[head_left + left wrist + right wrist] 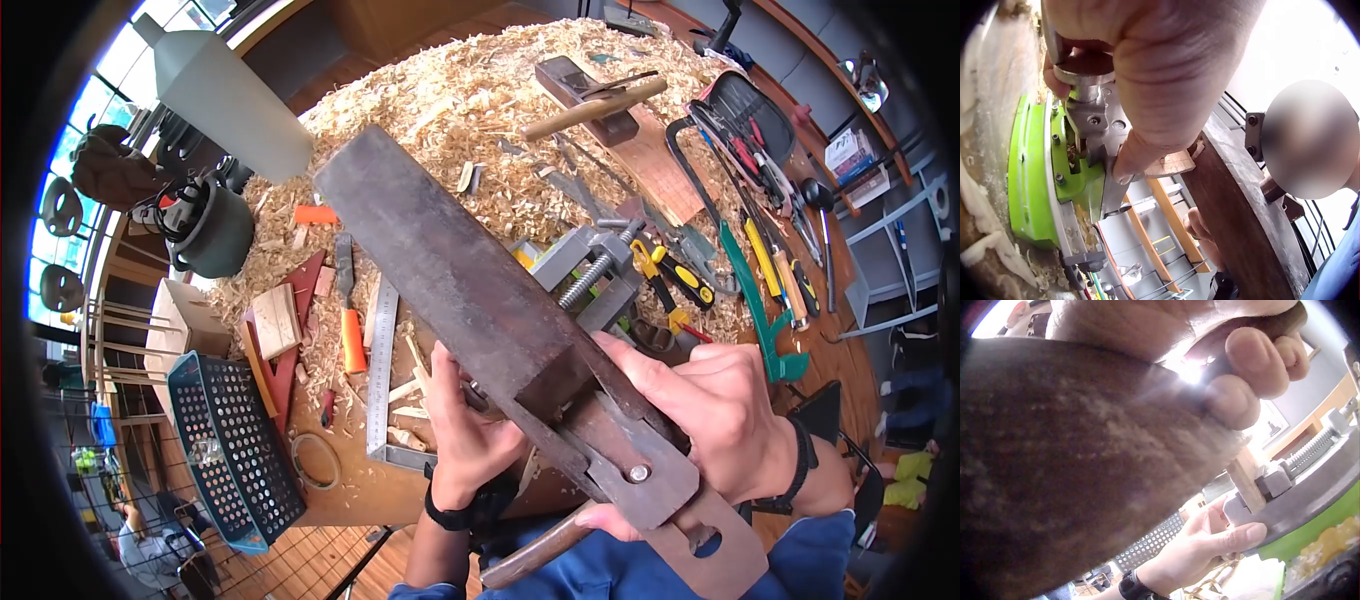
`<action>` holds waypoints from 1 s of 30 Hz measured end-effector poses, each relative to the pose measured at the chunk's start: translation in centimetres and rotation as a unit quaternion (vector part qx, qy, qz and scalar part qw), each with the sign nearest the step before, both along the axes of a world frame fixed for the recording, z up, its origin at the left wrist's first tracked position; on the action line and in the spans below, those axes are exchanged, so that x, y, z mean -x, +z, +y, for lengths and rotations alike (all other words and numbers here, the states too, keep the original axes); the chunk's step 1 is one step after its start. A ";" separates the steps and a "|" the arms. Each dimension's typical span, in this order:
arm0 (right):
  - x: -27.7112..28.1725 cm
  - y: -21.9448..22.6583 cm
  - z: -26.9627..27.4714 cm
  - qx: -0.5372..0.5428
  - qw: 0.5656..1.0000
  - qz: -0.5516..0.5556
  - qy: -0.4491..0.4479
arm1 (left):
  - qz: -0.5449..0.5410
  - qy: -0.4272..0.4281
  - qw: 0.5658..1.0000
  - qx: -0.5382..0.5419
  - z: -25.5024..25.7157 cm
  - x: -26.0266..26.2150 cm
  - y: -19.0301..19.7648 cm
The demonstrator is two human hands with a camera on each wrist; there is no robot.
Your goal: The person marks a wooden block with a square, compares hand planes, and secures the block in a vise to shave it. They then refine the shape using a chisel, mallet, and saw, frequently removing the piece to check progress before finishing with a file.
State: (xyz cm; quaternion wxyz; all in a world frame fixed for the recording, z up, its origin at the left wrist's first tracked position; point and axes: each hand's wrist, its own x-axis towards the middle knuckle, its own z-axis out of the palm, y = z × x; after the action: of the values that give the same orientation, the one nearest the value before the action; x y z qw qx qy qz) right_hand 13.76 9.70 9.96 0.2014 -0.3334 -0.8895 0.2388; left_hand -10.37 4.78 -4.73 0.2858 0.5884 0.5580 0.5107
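Right hand [735, 415] wrapped round rear end of long dark wooden plane [470, 285], fingers curled at wooden handle [535, 560] under it; plane held up off surface [360, 490], tilted, running from lower right up to upper left, metal plate w/ bolt [640, 473] at near end. Left hand [470, 430] below plane's middle, fingers curled round part of green-and-grey bench vise [1054, 169] in left wrist view, thumb pressed on a small wooden block [1169, 164] at the vise jaw. Steel ruler [379, 370] lying just left of left hand; graduations there but unreadable. No brand or label legible anywhere. Orange-handled tool [352, 340] beside ruler, blue perforated basket [235, 450] at surface's left edge. Second plane [590, 100] far back on wood shavings [450, 90]. Grey vise w/ screw [590, 270] just right of held plane; hand tools w/ yellow grips [680, 280] near it.
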 end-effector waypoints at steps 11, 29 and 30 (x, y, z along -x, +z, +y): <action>0.4 0.2 0.7 -0.011 1.000 0.001 0.007 | -0.057 -0.013 0.998 0.016 0.3 -0.3 0.4; 2.0 -0.5 1.3 0.014 0.999 0.052 -0.003 | -0.090 0.019 0.994 0.057 0.9 -1.1 1.0; 2.4 -0.5 1.8 0.018 0.998 0.064 0.002 | -0.095 0.014 0.994 0.058 0.8 -1.1 0.9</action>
State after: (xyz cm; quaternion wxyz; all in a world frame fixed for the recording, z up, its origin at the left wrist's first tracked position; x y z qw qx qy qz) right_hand 11.32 11.48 9.50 0.2512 -0.3192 -0.8711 0.2760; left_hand -9.25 5.61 -3.83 0.3642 0.5117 0.5649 0.5352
